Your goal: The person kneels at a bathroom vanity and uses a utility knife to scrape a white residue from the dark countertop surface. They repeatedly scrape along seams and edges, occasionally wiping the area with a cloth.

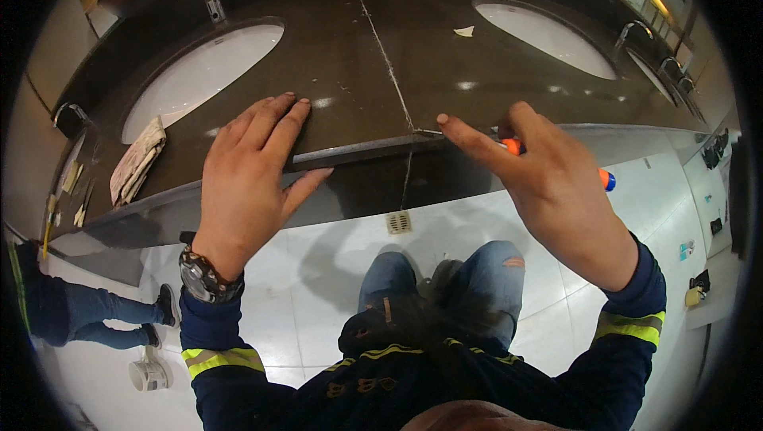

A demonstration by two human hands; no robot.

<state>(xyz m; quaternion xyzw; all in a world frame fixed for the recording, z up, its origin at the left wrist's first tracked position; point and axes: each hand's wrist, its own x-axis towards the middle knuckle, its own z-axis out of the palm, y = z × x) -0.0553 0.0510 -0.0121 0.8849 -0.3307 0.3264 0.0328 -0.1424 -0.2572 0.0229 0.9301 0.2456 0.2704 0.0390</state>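
My right hand (548, 184) is closed around a screwdriver (513, 146) with an orange and blue handle. Its index finger stretches along the thin metal shaft, whose tip meets the pale seam (385, 61) at the front edge of the dark countertop (342, 57). Most of the handle is hidden by the palm. Resting on the counter's front edge, left of the seam, my left hand (250, 168) has its fingers stretched out and thumb apart, holding nothing. White crumbs lie along the seam.
Two white basins (203, 65) (548, 37) with chrome taps flank the seam. A folded cloth (139, 161) lies at the left, a pale scrap (464, 31) near the right basin. On the floor are a drain (399, 223) and a white bucket (149, 373); another person (95, 304) stands far left.
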